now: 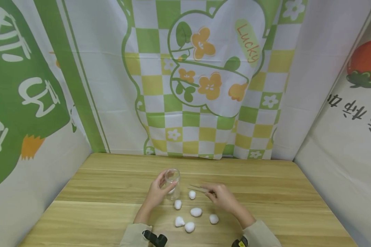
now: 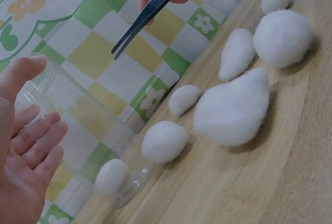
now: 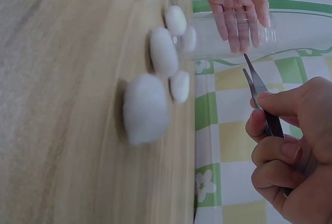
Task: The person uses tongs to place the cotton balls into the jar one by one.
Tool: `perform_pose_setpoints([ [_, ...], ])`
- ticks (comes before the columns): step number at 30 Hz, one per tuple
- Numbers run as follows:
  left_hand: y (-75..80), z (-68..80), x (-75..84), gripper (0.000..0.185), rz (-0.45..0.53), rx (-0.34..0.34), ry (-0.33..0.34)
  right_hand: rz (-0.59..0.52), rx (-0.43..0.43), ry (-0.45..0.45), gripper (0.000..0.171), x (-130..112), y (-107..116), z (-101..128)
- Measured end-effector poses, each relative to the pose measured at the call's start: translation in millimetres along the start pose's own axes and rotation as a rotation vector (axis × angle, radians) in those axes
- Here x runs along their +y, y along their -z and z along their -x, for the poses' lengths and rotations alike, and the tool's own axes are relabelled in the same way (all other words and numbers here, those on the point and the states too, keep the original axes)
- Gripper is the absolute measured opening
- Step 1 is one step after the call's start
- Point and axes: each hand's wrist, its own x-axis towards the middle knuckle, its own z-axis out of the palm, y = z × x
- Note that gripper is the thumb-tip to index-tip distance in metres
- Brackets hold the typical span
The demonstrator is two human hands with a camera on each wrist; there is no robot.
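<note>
A clear jar [image 1: 173,196] stands upright on the table, gripped by my left hand [image 1: 157,192]. In the left wrist view, the thumb of that hand lies at the rim, with the fingers along the jar's side. One cotton ball [image 2: 111,176] shows through the wall near the bottom and appears to be inside. My right hand [image 1: 221,196] pinches metal tweezers [image 3: 263,97] between thumb and fingers. Their tips are slightly apart, hold nothing, and point toward the jar. Several white cotton balls lie loose between the hands, the nearest cotton ball [image 1: 192,195] just below the tweezer tips.
The wooden table [image 1: 111,185] carries the other loose pieces, including an oval cotton ball [image 1: 196,212] and another cotton ball [image 1: 214,219] by the right forearm. A checked green and yellow curtain [image 1: 185,137] hangs at the table's far edge, with printed cloth on both sides.
</note>
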Motion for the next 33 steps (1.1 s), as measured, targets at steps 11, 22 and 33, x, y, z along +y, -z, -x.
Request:
perform_pose_setpoints([
  [11,-0.7,0.7,-1.0,0.063,0.025,-0.005,-0.011,0.007,-0.022,-0.042,0.028,5.0,-2.6,3.6],
  [22,-0.7,0.6,-0.8,0.062,0.025,0.001,-0.021,0.065,-0.002,-0.045,0.026,8.4,-8.0,6.1],
  [33,0.0,1.5,-0.2,0.062,0.029,-0.003,-0.017,0.1,-0.006,-0.034,0.025,13.9,-13.2,5.6],
])
